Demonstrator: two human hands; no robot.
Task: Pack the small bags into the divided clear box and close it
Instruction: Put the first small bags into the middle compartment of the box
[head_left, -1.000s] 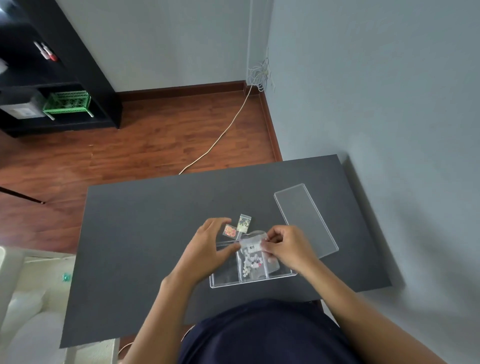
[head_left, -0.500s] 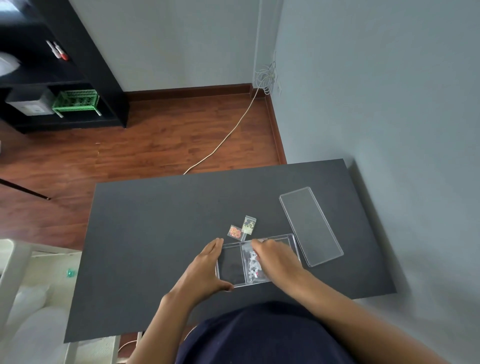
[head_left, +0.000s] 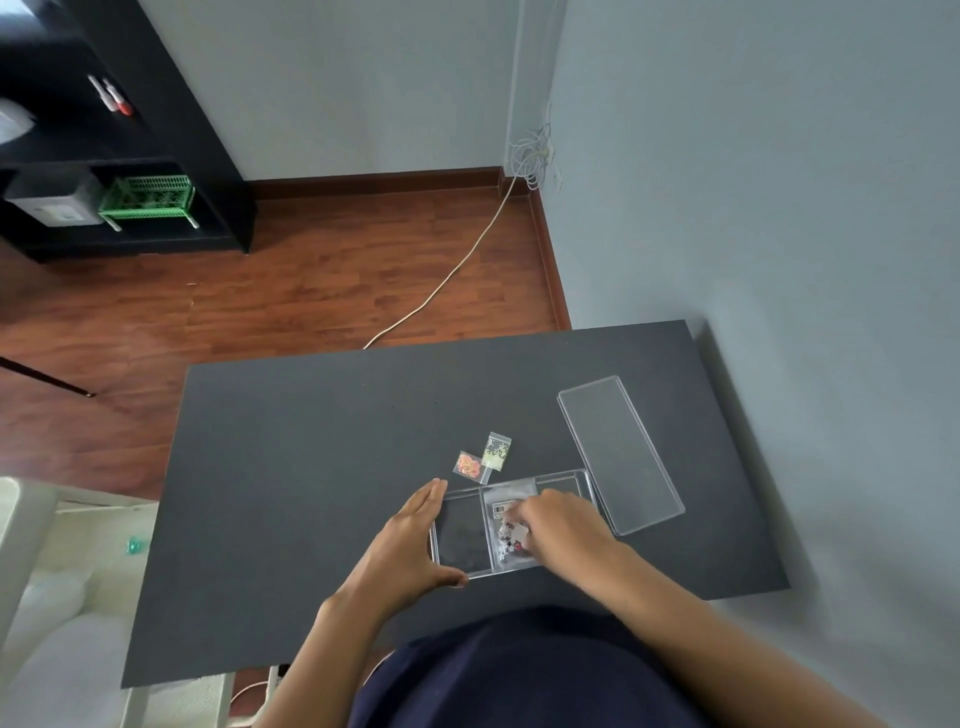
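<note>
Left hand (head_left: 415, 540) braces the clear box (head_left: 462, 540) at lower centre, palm open; my right hand (head_left: 558, 525) presses a bag (head_left: 506, 519) into the middle compartment. Pushing hard, I risk sliding the box toward the lid (head_left: 618, 452).

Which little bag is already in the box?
The bigger bag with the white label, under the right hand. The orange bag and yellow bag lie outside.

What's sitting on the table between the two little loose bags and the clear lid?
Nothing. In the head view, the stretch of dark table between the orange bag and yellow-green bag and the clear lid is bare.
</note>
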